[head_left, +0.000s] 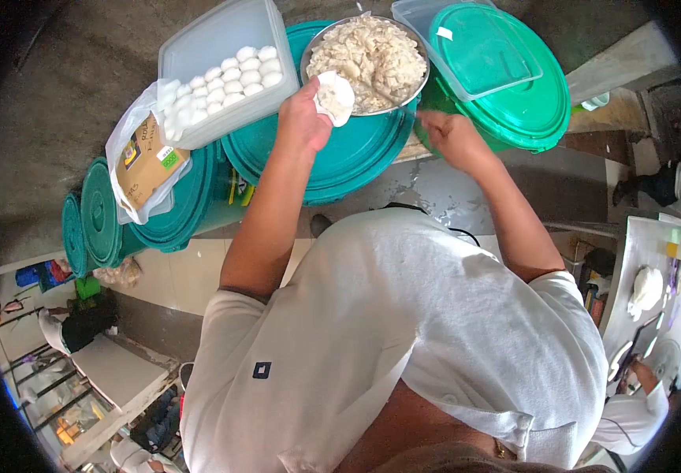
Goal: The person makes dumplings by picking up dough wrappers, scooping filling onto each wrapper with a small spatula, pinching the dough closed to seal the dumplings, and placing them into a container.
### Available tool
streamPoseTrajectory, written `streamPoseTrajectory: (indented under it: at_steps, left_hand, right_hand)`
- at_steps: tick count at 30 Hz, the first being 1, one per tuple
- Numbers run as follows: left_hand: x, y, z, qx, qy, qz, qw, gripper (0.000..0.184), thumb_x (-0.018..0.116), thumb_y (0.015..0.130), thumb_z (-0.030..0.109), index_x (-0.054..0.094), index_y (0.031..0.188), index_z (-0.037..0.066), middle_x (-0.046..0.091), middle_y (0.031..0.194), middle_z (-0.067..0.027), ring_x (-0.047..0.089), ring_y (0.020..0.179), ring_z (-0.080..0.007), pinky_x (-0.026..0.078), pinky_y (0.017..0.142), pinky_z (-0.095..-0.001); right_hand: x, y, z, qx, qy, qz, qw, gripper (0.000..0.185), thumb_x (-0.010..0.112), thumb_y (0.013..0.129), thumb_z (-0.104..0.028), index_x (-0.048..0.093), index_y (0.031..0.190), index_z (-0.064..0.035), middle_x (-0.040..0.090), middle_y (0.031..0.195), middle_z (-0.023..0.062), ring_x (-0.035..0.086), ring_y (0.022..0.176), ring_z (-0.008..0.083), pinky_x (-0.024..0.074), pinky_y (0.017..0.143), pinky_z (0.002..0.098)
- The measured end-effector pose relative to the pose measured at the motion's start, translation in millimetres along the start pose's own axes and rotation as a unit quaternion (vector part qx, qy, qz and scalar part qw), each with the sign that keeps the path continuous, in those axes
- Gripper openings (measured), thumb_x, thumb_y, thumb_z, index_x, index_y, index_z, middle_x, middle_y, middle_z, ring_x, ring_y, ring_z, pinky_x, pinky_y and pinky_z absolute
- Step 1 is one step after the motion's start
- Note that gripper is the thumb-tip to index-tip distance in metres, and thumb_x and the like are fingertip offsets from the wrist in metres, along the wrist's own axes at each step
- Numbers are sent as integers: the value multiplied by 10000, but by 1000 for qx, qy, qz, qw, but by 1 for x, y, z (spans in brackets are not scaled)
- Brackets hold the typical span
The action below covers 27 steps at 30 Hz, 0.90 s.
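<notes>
My left hand [306, 118] is closed on the edge of a flat round dough wrapper [335, 98], with a little pale filling lying on it. It is held at the left front rim of a metal bowl [426, 77]. Chunky cream-coloured filling [368, 51] is heaped in the bowl. My right hand [457, 140] is at the bowl's right front, fingers curled around something thin and blurred that I cannot make out. To the left of my left hand, a translucent plastic container [214, 49] holds rows of white dough balls [234, 83].
Teal lidded drums [333, 162] support the bowl and container. A brown cardboard box [147, 165] in a plastic bag lies left. At right, a clear plastic tub [482, 59] sits on a green lid [541, 102]. Another person [632, 410] is at lower right.
</notes>
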<state>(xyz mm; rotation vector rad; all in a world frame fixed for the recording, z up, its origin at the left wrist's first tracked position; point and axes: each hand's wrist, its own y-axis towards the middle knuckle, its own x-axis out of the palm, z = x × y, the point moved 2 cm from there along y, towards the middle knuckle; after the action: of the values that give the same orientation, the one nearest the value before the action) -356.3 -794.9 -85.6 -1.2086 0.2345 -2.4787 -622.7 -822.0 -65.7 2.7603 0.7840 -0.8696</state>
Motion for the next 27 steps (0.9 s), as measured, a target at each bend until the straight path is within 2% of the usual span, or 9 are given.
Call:
streamPoseTrajectory:
  at_steps: [2,4,6,8,10,17,20,24,27]
  left_hand:
    - [2,-3,2,4,-1,0,1000,375,409,1011,138,443,1304,-93,559,1298,-206,563,1195,-322,435,1052,-475]
    - [4,-8,5,2,-6,7,1000,362,450,1000,115,458,1285,-108,570,1274,-210,586,1165,-313,473,1024,-458]
    - [6,-11,5,2,1,8,1000,368,430,1006,126,448,1295,-102,555,1297,-210,569,1187,-319,448,1044,-465]
    - [9,-11,6,0,7,4,1000,375,411,1012,137,438,1305,-96,540,1319,-211,551,1208,-325,423,1064,-473]
    - [12,-15,5,10,16,0,1000,373,452,1002,130,452,1284,-114,573,1258,-211,580,1163,-324,462,1022,-461]
    - [10,-16,2,-10,3,-11,1000,387,441,997,116,426,1309,-111,546,1288,-224,563,1183,-332,445,1034,-471]
    - [5,-15,1,-9,0,-24,1000,395,435,993,104,408,1325,-110,534,1302,-226,554,1193,-337,442,1037,-474]
    - [11,-19,0,-13,27,-22,999,394,430,995,122,419,1315,-109,534,1304,-222,547,1198,-340,444,1028,-480]
    - [10,-18,-1,-23,13,-22,999,392,427,998,138,431,1302,-110,539,1299,-222,547,1196,-344,444,1022,-485]
  right_hand:
    - [4,2,16,-57,-131,-5,990,249,557,932,-88,664,1151,-34,667,992,243,690,866,318,528,769,352]
    - [0,-2,-6,-30,-82,7,996,254,576,925,-94,662,1158,-38,669,1007,234,686,877,323,528,786,353]
    - [5,-6,-16,1,-31,21,999,262,594,917,-99,660,1164,-42,671,1022,226,683,888,328,529,802,355]
    - [8,-8,-25,-167,10,35,985,277,632,890,-110,669,1158,-53,680,982,207,665,843,355,532,763,393]
    - [3,-11,-36,-162,-31,20,986,278,639,883,-116,675,1156,-72,680,952,196,656,821,355,528,739,405]
    - [-2,-13,-31,-127,-174,-14,976,270,654,877,-151,697,1144,-154,664,847,163,636,760,339,511,671,418]
    - [-6,-13,-26,-171,-129,24,977,281,667,867,-155,697,1146,-160,659,839,163,635,731,345,511,655,421]
    - [-7,-11,-36,-183,-101,19,978,287,674,862,-157,698,1148,-163,664,848,163,637,728,343,513,660,419]
    - [-4,-10,-31,-162,-135,-13,977,288,674,860,-149,698,1147,-163,666,848,162,641,732,336,517,671,410]
